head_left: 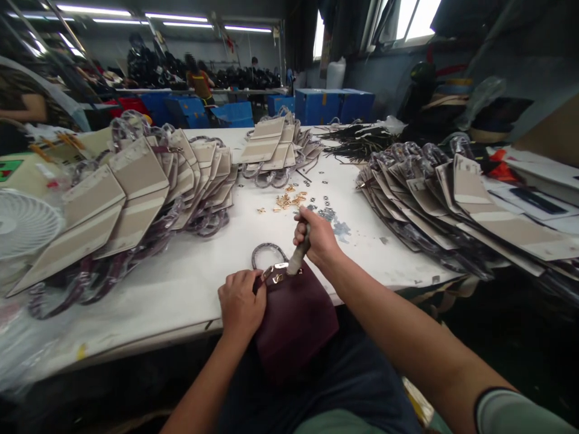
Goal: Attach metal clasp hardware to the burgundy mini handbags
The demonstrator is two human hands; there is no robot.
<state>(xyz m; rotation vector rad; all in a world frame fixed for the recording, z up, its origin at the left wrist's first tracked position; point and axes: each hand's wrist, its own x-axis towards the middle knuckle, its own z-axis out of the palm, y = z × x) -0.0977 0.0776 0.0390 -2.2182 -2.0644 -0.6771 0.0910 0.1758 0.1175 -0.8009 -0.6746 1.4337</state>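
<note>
Head: tool (pixel 298 258) in right grip (pixel 318 236)

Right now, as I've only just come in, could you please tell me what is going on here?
A person is working on a maroon bag piece at the edge of a white table. The left hand holds it near its upper left corner, while the right hand grips a short tool with its lower end by the metal fittings. Loose gold-coloured parts lie beyond, with beige-faced pieces stacked on both sides.
</note>
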